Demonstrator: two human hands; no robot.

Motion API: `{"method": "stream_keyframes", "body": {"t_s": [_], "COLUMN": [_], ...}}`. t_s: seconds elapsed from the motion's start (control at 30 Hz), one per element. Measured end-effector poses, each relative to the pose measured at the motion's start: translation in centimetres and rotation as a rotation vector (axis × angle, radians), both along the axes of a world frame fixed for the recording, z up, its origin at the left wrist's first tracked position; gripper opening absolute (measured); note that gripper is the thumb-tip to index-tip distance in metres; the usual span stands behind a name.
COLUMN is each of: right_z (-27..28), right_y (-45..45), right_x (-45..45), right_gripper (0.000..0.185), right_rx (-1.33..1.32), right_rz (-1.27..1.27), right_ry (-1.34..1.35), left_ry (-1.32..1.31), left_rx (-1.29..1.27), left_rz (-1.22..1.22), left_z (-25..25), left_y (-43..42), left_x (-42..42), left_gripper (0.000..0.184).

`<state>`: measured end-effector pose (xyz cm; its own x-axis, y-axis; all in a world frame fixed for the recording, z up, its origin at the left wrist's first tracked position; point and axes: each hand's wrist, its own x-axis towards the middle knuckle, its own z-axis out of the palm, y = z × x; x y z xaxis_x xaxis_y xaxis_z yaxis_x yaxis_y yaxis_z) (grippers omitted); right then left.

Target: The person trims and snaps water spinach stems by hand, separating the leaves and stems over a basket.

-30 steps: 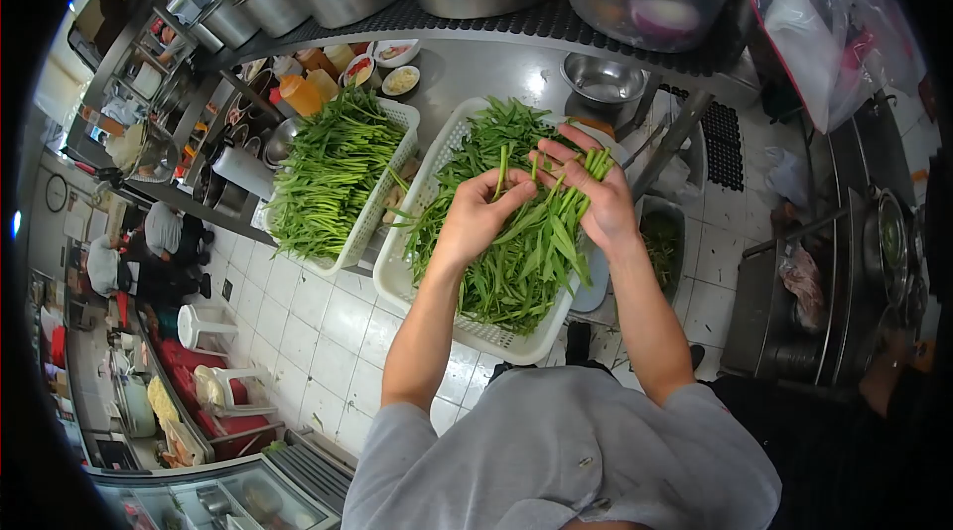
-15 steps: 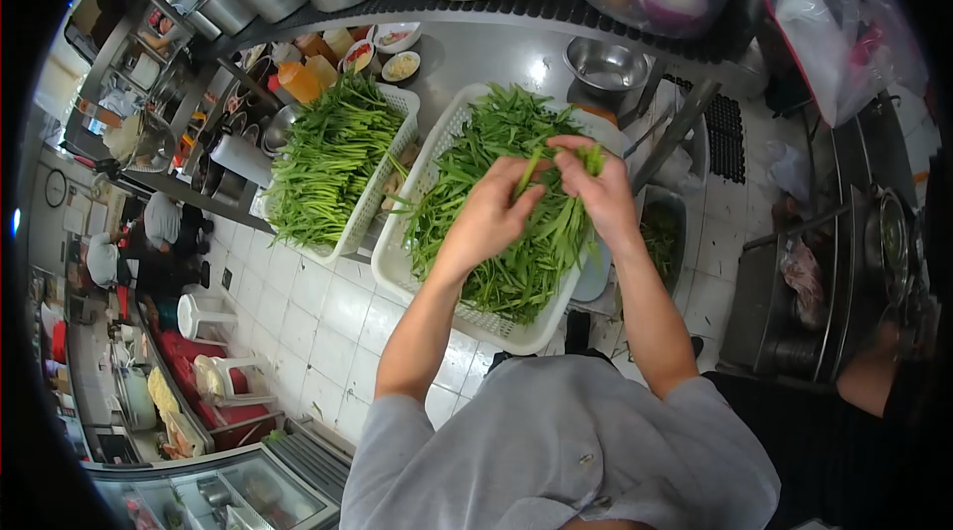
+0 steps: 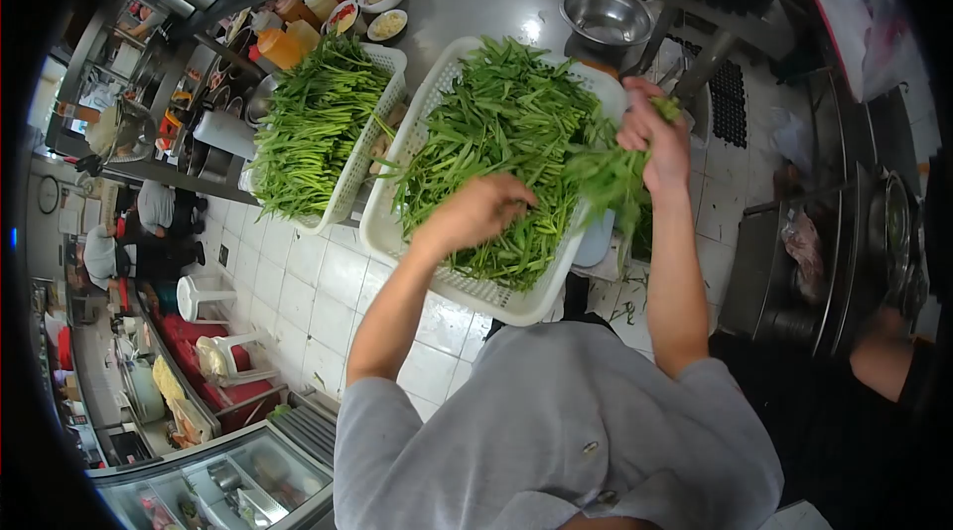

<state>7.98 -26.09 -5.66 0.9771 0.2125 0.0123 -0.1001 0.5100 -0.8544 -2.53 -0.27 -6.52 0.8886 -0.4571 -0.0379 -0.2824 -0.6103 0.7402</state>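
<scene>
Namely: leafy green bunch (image 3: 611, 175), one, clenched in right hand (image 3: 655, 129); white baskets (image 3: 526, 315), two, ten and twelve o'clock; left hand (image 3: 478, 212), grip unclear.

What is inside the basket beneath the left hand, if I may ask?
The basket holds leafy greens beneath the left hand; they cover its floor, so anything underneath is hidden.

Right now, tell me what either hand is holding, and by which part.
The right hand grips a bunch of leafy greens by the stem ends; whether the left hand holds anything cannot be told.
</scene>
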Motion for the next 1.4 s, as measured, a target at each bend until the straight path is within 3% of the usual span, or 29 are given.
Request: {"method": "stream_keyframes", "body": {"t_s": [0.1, 0.2, 0.23, 0.3, 0.37, 0.4, 0.5, 0.57, 0.63, 0.73, 0.8, 0.87, 0.93, 1.0, 1.03, 1.07, 1.13, 1.23, 1.4], "right_z": [1.4, 1.6, 1.5, 1.7, 1.7, 1.9, 3.5, 5.6, 4.7, 4.9, 5.4, 2.6, -0.5, -7.0, -7.4, -7.8, -4.5, -5.3, -2.6], "right_y": [-1.5, -1.3, -1.4, -1.8, -2.1, -1.7, 1.1, 3.4, 4.9, 2.9, -0.8, -6.1, -11.1, -16.2, -16.8, -17.4, -17.2, -17.8, -15.0], "right_x": [-0.5, -1.5, -1.6, -2.3, -2.8, -3.2, -4.7, -5.6, -5.4, -5.6, -6.4, -6.4, -5.7, -4.0, -4.2, -4.3, -6.8, -7.5, -7.2], "right_gripper": [0.026, 0.022, 0.021, 0.02, 0.022, 0.024, 0.035, 0.043, 0.036, 0.027, 0.011, 0.011, 0.021, 0.028, 0.031, 0.034, 0.038, 0.035, 0.03], "right_rx": [0.371, -0.101, -0.252, -0.307, -0.422, -0.527, -0.806, -0.766, -0.645, -0.596, -0.45, -0.22, -0.229, -0.961, -1.104, -1.246, -1.069, -0.963, -0.79], "right_rz": [0.056, -0.089, -0.115, -0.137, -0.141, -0.073, 0.154, 0.318, 0.197, 0.148, 0.147, 0.115, 0.036, -0.261, -0.317, -0.373, -0.291, -0.335, -0.288], "right_ry": [-0.058, -0.019, -0.018, -0.005, -0.028, -0.111, -0.38, -0.437, -0.62, -0.48, -0.222, -0.131, 0.053, -0.35, -0.358, -0.359, 0.031, 0.147, 0.174], "left_ry": [-0.196, -0.046, -0.14, -0.066, 0.012, 0.187, 0.164, 0.134, 0.036, -0.055, 0.016, -0.074, -0.096, -0.18, -0.222, -0.187, -0.219, -0.026, -0.044], "left_rx": [0.167, 0.24, 0.164, -0.108, -0.208, -0.39, -0.461, -0.442, -0.392, -0.364, -0.36, -0.144, 0.04, 0.185, 0.258, 0.254, 0.193, -0.045, -0.371], "left_rz": [-0.051, 0.074, 0.171, 0.316, 0.426, 0.534, 0.511, 0.449, 0.339, 0.279, 0.272, 0.155, 0.018, -0.024, -0.045, -0.038, 0.025, 0.204, 0.442], "left_z": [-2.9, -2.6, -3.2, -1.3, 0.4, 1.4, 3.8, 5.0, 6.0, 7.6, 7.5, 4.8, 1.2, -2.5, -3.7, -4.1, -3.2, 0.3, 5.6], "left_y": [-1.7, -1.0, 0.2, 1.9, 3.3, 3.6, 3.7, 2.5, 0.6, -1.5, -1.5, -1.1, -1.0, -2.0, -2.4, -2.6, -2.1, -0.1, 4.4], "left_x": [-2.1, -2.1, -1.9, -1.5, -1.4, -1.3, -1.0, -0.7, -0.4, -0.4, -0.4, -0.5, -1.0, -1.8, -2.0, -1.9, -1.0, 0.7, 1.6], "left_gripper": [0.025, 0.024, 0.019, 0.015, 0.016, 0.017, 0.016, 0.018, 0.02, 0.023, 0.024, 0.025, 0.027, 0.025, 0.025, 0.021, 0.02, 0.017, 0.017]}}
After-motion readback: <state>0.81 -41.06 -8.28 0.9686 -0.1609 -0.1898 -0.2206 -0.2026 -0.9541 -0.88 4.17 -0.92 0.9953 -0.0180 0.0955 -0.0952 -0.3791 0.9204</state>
